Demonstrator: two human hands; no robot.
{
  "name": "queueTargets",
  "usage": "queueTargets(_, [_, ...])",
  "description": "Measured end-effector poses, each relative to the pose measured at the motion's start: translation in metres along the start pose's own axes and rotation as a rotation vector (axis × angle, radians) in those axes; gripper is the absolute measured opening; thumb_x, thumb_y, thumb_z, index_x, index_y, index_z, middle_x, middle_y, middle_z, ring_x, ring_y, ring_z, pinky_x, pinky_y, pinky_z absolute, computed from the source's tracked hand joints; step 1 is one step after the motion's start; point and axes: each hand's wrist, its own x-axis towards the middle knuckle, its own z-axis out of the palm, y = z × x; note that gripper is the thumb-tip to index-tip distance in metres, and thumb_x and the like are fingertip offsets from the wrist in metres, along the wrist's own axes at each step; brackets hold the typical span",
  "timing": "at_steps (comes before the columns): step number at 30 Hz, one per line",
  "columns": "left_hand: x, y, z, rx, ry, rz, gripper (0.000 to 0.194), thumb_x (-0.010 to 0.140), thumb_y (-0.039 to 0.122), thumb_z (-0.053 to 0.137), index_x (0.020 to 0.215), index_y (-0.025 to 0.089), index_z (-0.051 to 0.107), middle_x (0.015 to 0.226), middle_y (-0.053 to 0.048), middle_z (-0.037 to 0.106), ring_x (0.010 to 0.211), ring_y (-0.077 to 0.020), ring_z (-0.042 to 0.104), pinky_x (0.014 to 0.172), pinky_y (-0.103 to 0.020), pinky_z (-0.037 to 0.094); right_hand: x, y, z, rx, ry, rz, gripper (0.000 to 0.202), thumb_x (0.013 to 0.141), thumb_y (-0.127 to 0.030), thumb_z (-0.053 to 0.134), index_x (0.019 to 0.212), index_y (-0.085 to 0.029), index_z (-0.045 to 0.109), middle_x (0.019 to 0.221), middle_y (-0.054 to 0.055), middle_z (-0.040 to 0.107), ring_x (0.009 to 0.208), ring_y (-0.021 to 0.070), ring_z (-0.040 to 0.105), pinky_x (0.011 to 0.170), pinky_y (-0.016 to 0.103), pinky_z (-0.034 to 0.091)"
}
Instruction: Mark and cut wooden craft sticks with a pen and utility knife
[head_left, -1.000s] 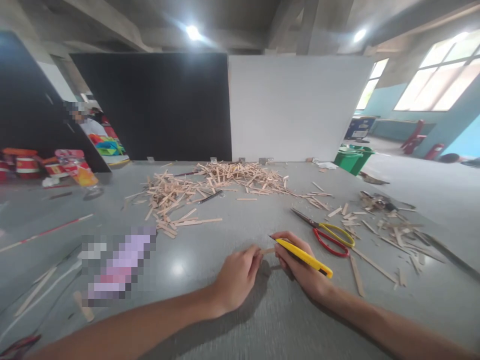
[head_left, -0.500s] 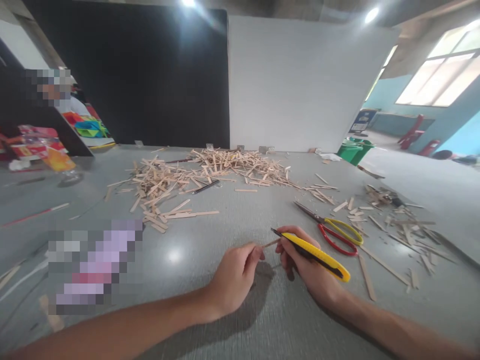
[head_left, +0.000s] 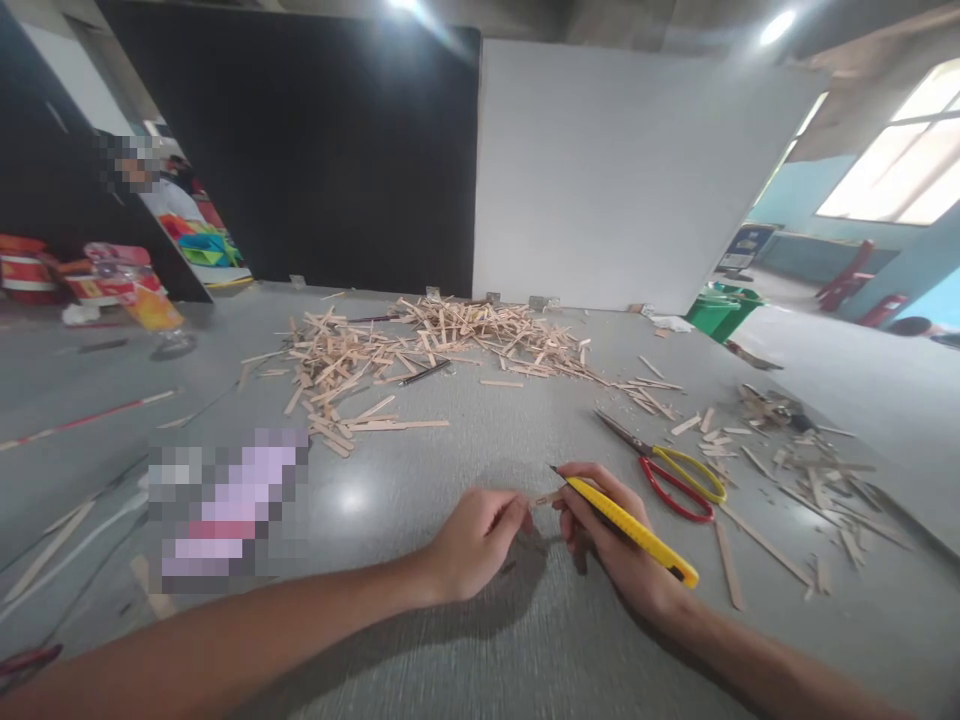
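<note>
My left hand [head_left: 480,540] is closed in a pinch on the left end of a small wooden stick [head_left: 546,499], held just above the grey table [head_left: 390,640]. A yellow utility knife [head_left: 634,530] lies across my right hand [head_left: 607,530], whose fingers are wrapped round it, with the dark blade pointing up and left. Fingertips of my right hand are at the stick's right end. To the right of that hand, scissors [head_left: 664,470] with red and yellow handles lie on the table.
A pile of wooden sticks [head_left: 480,330] spreads along the back, with a dark pen [head_left: 426,373] at its front. Stick scraps [head_left: 821,480] litter the right side. A bottle [head_left: 150,305] stands at the left. Black and white panels [head_left: 585,170] rise behind. A person [head_left: 139,165] is far left.
The view has shifted slightly left, so the background sits further right. The stick between my hands has turned, showing more of its flat face. Both hands keep their holds.
</note>
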Motion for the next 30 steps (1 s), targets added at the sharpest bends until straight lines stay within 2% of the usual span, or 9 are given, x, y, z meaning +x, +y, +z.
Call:
queueTargets(5, [0.000,0.000,0.000,-0.016,0.015,0.013,0.037,0.105,0.045,0.047,0.081,0.020,0.061,0.059,0.004,0.050,0.056,-0.0143,0.045,0.056,-0.026,0.029,0.002,0.005,0.001,-0.011,-0.032,-0.031,0.039,0.094,-0.054,0.072,0.115,-0.022,0.061,0.071,0.000,0.066,0.052,0.0143,0.060,0.043,0.024,0.048])
queueTargets(8, [0.000,-0.001,0.000,-0.045,0.013,0.006,0.033,0.105,0.047,0.048,0.088,0.021,0.060,0.059,0.005,0.050,0.055,-0.0146,0.046,0.056,-0.027,0.031,0.003,0.007,0.000,-0.031,-0.021,-0.052,0.038,0.097,-0.051,0.070,0.119,-0.022,0.061,0.069,-0.001,0.066,0.052,0.0144,0.060,0.044,0.024,0.048])
queueTargets(11, [0.000,-0.005,0.001,-0.094,0.062,-0.019,0.033,0.108,0.051,0.036,0.098,0.024,0.050,0.058,0.007,0.051,0.054,-0.0156,0.048,0.058,-0.027,0.037,0.003,0.006,-0.002,-0.062,0.008,-0.102,0.043,0.096,-0.049,0.071,0.129,-0.024,0.060,0.095,0.005,0.070,0.061,0.0143,0.064,0.050,0.027,0.052])
queueTargets(13, [0.001,-0.009,0.001,-0.124,0.094,-0.033,0.031,0.110,0.052,0.031,0.102,0.025,0.043,0.060,0.007,0.053,0.054,-0.0157,0.049,0.058,-0.026,0.038,0.003,0.005,-0.003,-0.079,0.001,-0.130,0.048,0.095,-0.049,0.073,0.134,-0.026,0.058,0.114,0.008,0.067,0.067,0.0143,0.066,0.056,0.029,0.055])
queueTargets(15, [0.002,-0.012,0.002,-0.146,0.108,-0.041,0.031,0.110,0.054,0.032,0.104,0.025,0.041,0.063,0.007,0.056,0.054,-0.0153,0.050,0.058,-0.026,0.039,0.002,0.004,-0.004,-0.078,-0.008,-0.147,0.049,0.095,-0.048,0.073,0.137,-0.027,0.057,0.121,0.009,0.065,0.068,0.0139,0.066,0.059,0.030,0.056])
queueTargets(18, [0.001,-0.012,0.002,-0.172,0.117,-0.047,0.035,0.109,0.057,0.034,0.112,0.024,0.043,0.066,0.006,0.059,0.053,-0.0147,0.050,0.057,-0.026,0.038,-0.001,0.004,-0.005,-0.030,-0.022,-0.156,0.043,0.098,-0.049,0.068,0.133,-0.025,0.060,0.112,0.008,0.067,0.064,0.0131,0.062,0.052,0.028,0.053])
queueTargets(22, [0.000,-0.009,0.001,-0.195,0.112,-0.048,0.039,0.109,0.058,0.034,0.124,0.023,0.044,0.066,0.005,0.062,0.053,-0.0146,0.048,0.056,-0.025,0.037,-0.008,0.007,-0.009,0.020,-0.123,-0.107,0.040,0.105,-0.053,0.055,0.129,-0.022,0.064,0.095,0.007,0.068,0.059,0.0149,0.060,0.044,0.026,0.049])
queueTargets(27, [-0.001,-0.007,0.002,-0.207,0.080,-0.030,0.042,0.110,0.056,0.034,0.132,0.022,0.042,0.068,0.004,0.065,0.052,-0.0140,0.046,0.055,-0.025,0.036,-0.011,0.007,-0.010,0.043,-0.102,-0.193,0.038,0.106,-0.050,0.057,0.134,-0.026,0.064,0.099,0.006,0.068,0.059,0.0124,0.059,0.047,0.025,0.050])
queueTargets(30, [-0.002,-0.007,0.002,-0.201,0.049,-0.015,0.041,0.110,0.057,0.035,0.132,0.023,0.042,0.067,0.005,0.064,0.052,-0.0139,0.047,0.056,-0.025,0.037,-0.012,0.009,-0.012,0.053,-0.139,-0.218,0.038,0.106,-0.051,0.055,0.134,-0.027,0.065,0.099,0.006,0.069,0.060,0.0127,0.060,0.049,0.026,0.050])
